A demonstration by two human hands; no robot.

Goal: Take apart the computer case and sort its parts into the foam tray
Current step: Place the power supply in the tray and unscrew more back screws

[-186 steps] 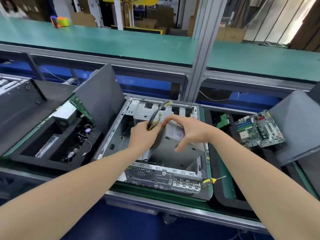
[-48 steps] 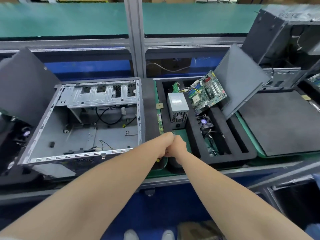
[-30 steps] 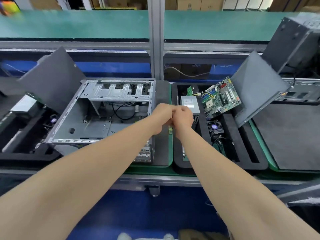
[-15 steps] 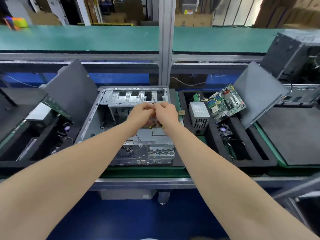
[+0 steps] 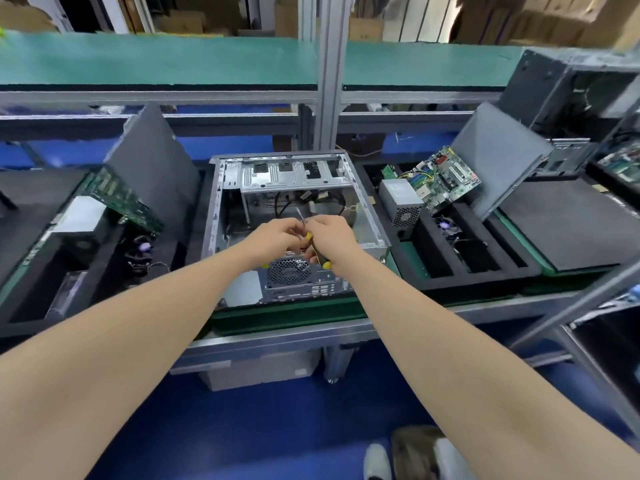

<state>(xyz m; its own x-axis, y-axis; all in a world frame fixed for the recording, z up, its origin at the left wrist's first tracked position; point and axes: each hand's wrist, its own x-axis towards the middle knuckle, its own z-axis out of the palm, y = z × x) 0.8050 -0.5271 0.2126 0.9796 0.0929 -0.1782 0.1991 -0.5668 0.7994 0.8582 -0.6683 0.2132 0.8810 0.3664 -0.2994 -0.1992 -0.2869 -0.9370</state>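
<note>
Over the open grey metal computer case (image 5: 221, 202), the right hand (image 5: 334, 239) grips a yellow-and-black screwdriver (image 5: 309, 237) and the left hand (image 5: 273, 233) pinches its shaft, while right of the case the black foam tray (image 5: 437, 273) holds a grey power supply (image 5: 401, 202) and a green motherboard (image 5: 446, 180), seemingly leaving only the cables (image 5: 287, 206) to strip.

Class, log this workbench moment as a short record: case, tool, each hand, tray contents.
case: computer case, lying open side up
tool: screwdriver, yellow-and-black handle, over the case
right hand: grips the screwdriver handle
left hand: fingers at the shaft; grip unclear
foam tray: right of the case; holds power supply, motherboard, fan
</note>
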